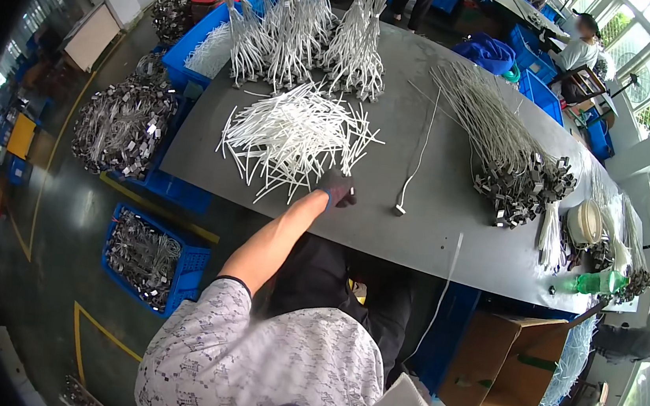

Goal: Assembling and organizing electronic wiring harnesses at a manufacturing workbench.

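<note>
My left hand (337, 189), in a dark glove, is at the near right edge of a loose pile of short white tubes (289, 132) on the grey table. Its fingers look curled in, and whatever they may hold is hidden. To the right of that hand, a single thin cable (418, 161) with a small connector at its near end lies on the tabletop. My right hand is not in view.
Bundles of pale cables (283, 36) stand behind the tubes. A large bundle of cables with dark connectors (514, 175) lies at right, near a tape roll (584, 222) and green bottle (600, 282). Blue crates (189, 276) and a cardboard box (475, 361) stand below the table.
</note>
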The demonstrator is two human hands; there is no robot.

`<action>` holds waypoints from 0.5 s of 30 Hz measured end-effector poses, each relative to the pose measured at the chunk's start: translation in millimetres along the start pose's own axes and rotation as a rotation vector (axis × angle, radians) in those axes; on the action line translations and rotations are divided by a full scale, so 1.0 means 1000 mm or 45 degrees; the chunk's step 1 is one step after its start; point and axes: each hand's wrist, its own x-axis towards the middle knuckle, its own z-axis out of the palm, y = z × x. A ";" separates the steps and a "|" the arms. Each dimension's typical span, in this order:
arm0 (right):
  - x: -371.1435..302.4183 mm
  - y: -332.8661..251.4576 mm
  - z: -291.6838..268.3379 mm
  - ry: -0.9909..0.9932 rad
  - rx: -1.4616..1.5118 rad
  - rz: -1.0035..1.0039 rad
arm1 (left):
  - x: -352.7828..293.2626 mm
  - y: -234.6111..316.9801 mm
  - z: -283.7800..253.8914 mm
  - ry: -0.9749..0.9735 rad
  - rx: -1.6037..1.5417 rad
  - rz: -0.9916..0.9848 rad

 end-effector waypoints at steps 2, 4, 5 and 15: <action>0.011 -0.036 -0.024 0.075 0.118 0.009 | -0.007 0.002 0.016 -0.077 -0.573 -0.118; 0.039 -0.077 -0.056 0.137 -0.065 -0.053 | -0.014 0.011 0.042 -0.167 -0.929 -0.100; 0.054 -0.099 -0.071 0.165 -0.154 -0.079 | -0.020 0.017 0.057 -0.204 -1.273 -0.143; 0.126 -0.180 -0.124 0.153 -0.496 -0.259 | -0.081 0.126 0.131 -0.019 -1.473 0.479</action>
